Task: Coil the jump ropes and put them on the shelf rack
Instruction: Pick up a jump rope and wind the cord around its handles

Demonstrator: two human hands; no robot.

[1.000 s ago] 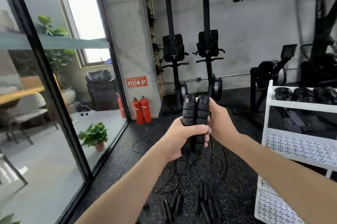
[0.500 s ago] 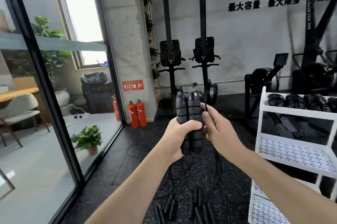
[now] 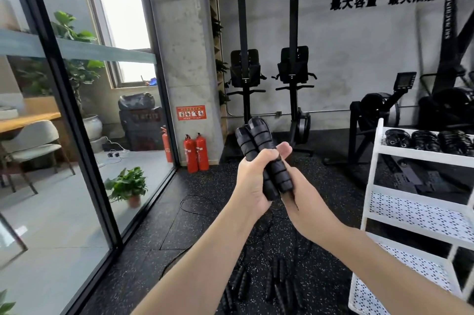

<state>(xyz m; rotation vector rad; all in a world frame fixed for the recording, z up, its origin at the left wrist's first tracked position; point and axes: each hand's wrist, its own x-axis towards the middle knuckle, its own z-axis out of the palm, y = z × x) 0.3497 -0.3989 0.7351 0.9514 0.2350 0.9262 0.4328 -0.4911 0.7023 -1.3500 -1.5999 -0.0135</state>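
Gym floor [image 3: 205, 212] below — left hand [image 3: 252, 186] clasps both handles [image 3: 259, 158], right hand [image 3: 297, 194] cupped behind; dangling rope could snag.

Two black jump-rope handles [image 3: 259, 155] held side by side, tilted left, gripped by left hand [image 3: 252, 184]; right hand [image 3: 297, 186] cupped behind, fingertips showing past the handles. More jump ropes [image 3: 264, 286] lying on speckled black floor [image 3: 205, 181]. White shelf rack [image 3: 379, 186] at right, coiled ropes [image 3: 425, 139] on top tier.
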